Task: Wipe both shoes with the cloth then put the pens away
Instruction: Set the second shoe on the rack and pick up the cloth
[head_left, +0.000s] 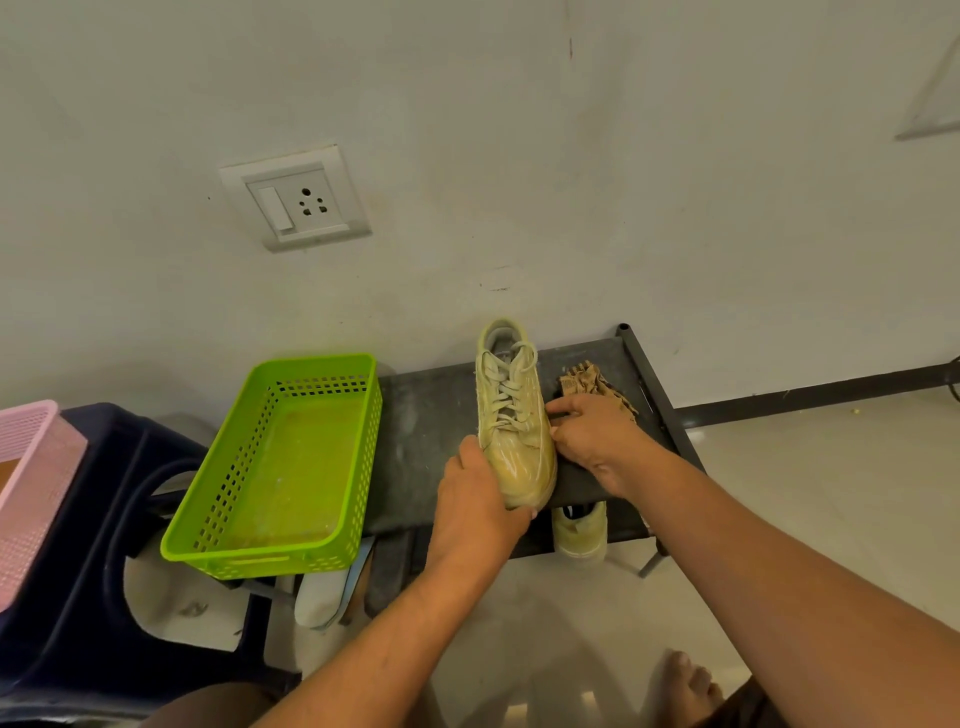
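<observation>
A pale yellow lace-up shoe (511, 410) stands on the dark rack shelf (431, 415), toe toward me. My left hand (475, 499) grips its toe from the left. My right hand (592, 439) presses a brown patterned cloth (589, 382) against the shoe's right side. The second pale shoe (579, 530) shows partly on the level below the shelf. No pens are visible.
A green perforated basket (358, 415) sits at the shelf's left end, with nothing in it. A pink basket (31, 467) rests on a dark blue stool (93, 597) at far left. White slippers (322, 597) lie under the rack. The wall with a socket (296, 197) is behind.
</observation>
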